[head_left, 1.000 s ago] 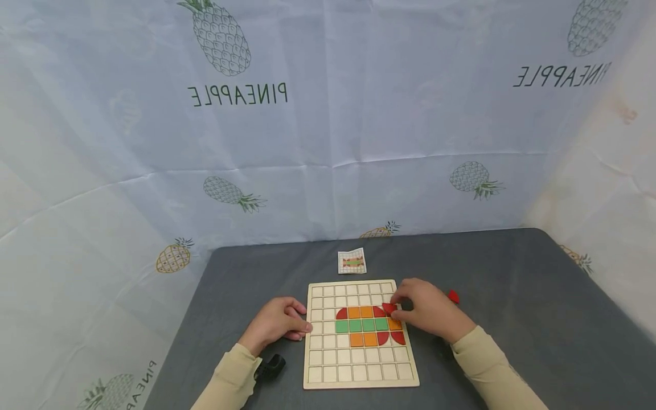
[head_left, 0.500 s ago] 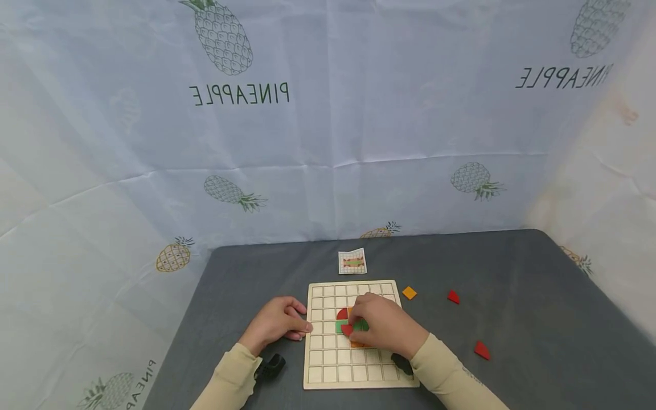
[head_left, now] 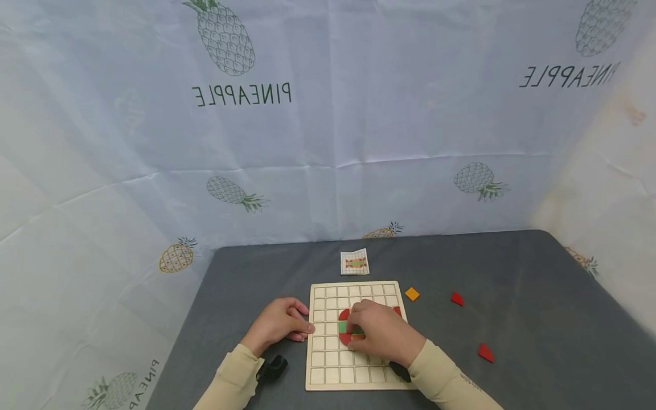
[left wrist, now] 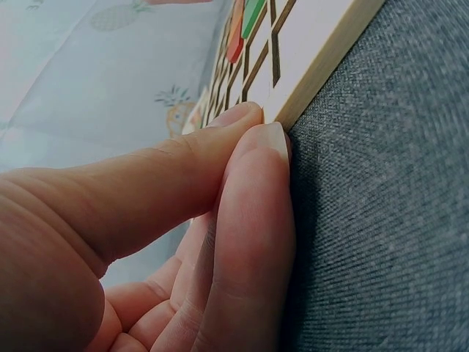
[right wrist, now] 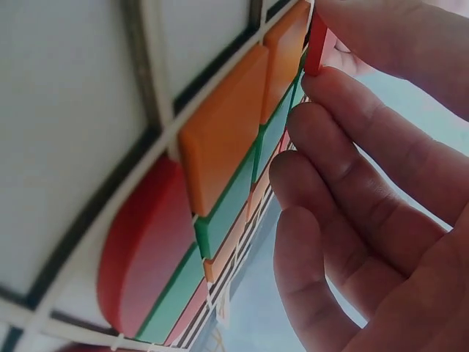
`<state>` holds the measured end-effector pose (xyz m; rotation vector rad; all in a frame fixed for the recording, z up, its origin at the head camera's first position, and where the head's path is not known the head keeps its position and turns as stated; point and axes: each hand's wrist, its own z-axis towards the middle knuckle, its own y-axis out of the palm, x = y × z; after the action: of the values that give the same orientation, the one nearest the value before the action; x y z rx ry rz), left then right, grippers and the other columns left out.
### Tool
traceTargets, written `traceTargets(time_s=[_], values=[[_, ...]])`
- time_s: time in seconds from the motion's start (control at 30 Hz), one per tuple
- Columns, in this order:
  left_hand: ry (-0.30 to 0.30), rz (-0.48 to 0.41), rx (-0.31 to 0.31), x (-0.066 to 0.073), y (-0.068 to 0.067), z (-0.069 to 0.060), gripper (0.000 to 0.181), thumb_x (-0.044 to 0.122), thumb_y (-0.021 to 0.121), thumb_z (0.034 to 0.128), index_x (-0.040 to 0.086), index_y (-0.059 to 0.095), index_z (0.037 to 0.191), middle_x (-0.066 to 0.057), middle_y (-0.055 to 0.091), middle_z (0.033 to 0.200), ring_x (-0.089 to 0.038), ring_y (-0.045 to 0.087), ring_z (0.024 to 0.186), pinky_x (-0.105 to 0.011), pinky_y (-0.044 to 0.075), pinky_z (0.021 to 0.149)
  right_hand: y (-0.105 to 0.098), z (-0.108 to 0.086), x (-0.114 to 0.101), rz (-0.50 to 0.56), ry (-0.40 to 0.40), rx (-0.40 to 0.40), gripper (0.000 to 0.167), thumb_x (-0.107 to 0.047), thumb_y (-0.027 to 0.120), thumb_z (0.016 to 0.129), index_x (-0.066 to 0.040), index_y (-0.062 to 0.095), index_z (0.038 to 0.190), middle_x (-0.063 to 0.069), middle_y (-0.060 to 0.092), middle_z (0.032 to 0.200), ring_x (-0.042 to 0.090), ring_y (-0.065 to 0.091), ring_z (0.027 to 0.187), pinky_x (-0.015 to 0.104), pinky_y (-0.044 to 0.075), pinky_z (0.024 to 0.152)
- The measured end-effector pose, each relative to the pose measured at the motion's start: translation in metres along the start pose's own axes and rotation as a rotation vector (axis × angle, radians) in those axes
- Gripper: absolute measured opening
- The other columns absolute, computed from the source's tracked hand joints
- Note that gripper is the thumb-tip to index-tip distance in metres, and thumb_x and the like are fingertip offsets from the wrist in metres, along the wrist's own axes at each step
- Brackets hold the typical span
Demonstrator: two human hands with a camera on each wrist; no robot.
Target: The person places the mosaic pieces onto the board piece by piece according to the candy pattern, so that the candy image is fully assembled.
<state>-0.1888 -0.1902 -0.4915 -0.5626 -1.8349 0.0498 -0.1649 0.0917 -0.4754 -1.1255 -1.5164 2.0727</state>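
A wooden grid board (head_left: 318, 360) lies on the dark table, bearing red, orange and green tiles. My left hand (head_left: 278, 323) is at its left edge, thumb (left wrist: 234, 115) and index finger pinching the rim. Over the board is my right hand (head_left: 385, 330), pinching a red quarter-circle tile (right wrist: 316, 45) between thumb and index finger at the left end of the lower coloured row. An upper red quarter-circle tile (head_left: 344, 314) and a green square tile (head_left: 342, 327) show beside the fingers. The right hand hides most of the other tiles in the head view.
A small printed pattern card (head_left: 355, 262) lies beyond the board. Right of the board are a loose orange square tile (head_left: 412, 294) and two red tiles, one farther back (head_left: 457, 298) and one nearer (head_left: 486, 353). A pineapple-print cloth (head_left: 328, 125) hangs behind the table.
My right hand has carried the red tile from the board's right side to the left end of the coloured rows, then slightly nearer, into the lower row. The left hand stays put.
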Motion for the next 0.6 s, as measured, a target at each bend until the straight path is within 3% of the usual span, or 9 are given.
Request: traceTargets(time_s=[0.6], values=[[0.006, 0.009, 0.007, 0.0010, 0.0004, -0.0009, 0.043, 0.013, 0.093, 0.0839, -0.002, 0.068, 0.114, -0.011, 0.074, 0.087, -0.015, 0.077, 0.071, -0.033, 0.069, 0.067, -0.0008, 0.0005, -0.0042, -0.004, 0.015, -0.005, 0.015, -0.027, 0.094, 0.085, -0.020, 0.080, 0.088, -0.010, 0.064, 0.086, 0.000, 0.047, 0.077, 0.018, 0.047, 0.064]])
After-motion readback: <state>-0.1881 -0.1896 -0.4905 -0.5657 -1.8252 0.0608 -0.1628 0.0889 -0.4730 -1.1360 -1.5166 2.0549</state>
